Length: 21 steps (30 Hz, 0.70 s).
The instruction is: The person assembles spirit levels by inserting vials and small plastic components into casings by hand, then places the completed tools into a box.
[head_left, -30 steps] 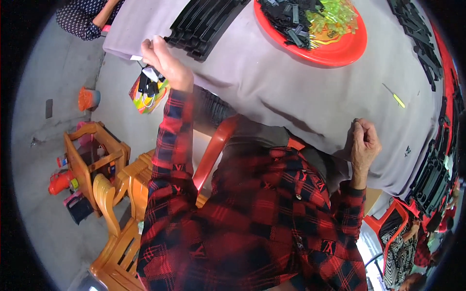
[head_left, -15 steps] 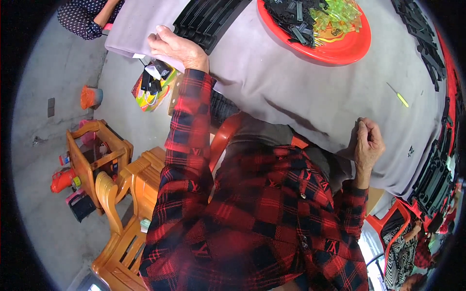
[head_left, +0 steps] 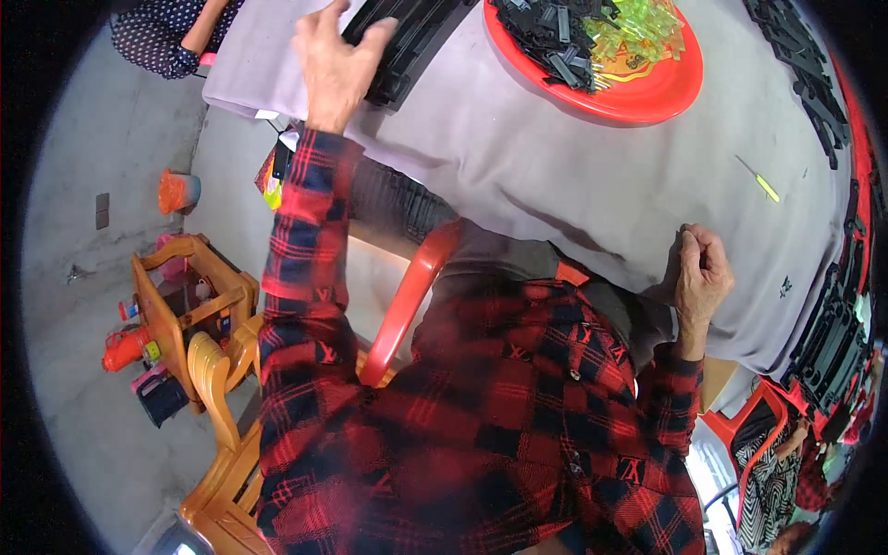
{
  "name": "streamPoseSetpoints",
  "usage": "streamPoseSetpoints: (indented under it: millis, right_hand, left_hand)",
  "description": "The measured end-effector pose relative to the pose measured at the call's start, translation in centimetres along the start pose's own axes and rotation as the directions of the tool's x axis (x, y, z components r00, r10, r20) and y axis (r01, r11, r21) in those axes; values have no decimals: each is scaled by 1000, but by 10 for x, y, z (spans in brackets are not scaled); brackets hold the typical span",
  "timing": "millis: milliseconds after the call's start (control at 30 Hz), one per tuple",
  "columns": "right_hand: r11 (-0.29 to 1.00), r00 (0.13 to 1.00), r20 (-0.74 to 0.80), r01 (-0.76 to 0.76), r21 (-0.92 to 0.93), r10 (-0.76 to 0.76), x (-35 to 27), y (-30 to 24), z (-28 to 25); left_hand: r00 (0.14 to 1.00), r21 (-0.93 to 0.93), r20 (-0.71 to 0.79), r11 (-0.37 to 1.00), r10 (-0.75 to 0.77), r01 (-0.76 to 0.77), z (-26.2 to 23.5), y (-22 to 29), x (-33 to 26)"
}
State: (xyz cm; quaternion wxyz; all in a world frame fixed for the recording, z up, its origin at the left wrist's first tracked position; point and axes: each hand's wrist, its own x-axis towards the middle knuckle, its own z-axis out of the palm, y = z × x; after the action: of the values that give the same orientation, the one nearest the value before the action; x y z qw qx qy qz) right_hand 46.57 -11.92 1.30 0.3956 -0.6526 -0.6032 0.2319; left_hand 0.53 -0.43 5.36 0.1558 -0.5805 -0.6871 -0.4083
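At the far left of the cloth-covered table, my left hand (head_left: 335,69) is open, thumb and fingers spread at the near left end of a row of long black plastic strips (head_left: 407,55). Whether its fingertips touch the strips I cannot tell. My right hand (head_left: 705,270) rests on the grey tablecloth (head_left: 555,176) near the front edge at the right. Its thumb and fingers are pinched together; a tiny dark spot shows at the tips, too small to name. Beyond that hand lies a small tool with a yellow-green handle (head_left: 767,188) and a thin metal shaft.
A red plate (head_left: 647,113) holds small black parts (head_left: 555,46) and clear yellow-green pieces (head_left: 643,37). More black strips (head_left: 805,83) line the right side. A red chair (head_left: 412,305) stands beside me, wooden furniture (head_left: 217,462) at left. Other people sit at far left and lower right.
My left hand has moved up and turned, from loosely closed beside the black strips to spread at them. My left forearm has swung leftward. The right hand stays in place.
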Motion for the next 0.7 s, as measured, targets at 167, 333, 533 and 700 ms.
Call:
streamPoseSetpoints:
  millis: [167,333,533,700]
  right_hand:
    - [1000,1000,0,-16,-15,16,2,-2,0]
    - [1000,1000,5,10,-11,-10,1,1,0]
    - [998,999,18,27,-56,-26,2,-9,3]
    - [995,1000,10,10,-102,-9,8,-3,0]
  left_hand:
    - [863,66,486,990,-138,121,13,8,27]
    - [734,193,650,977,-198,93,19,18,41]
    - [670,259,707,964,-227,53,18,8,47]
    - [688,59,720,996,-89,67,33,-2,63]
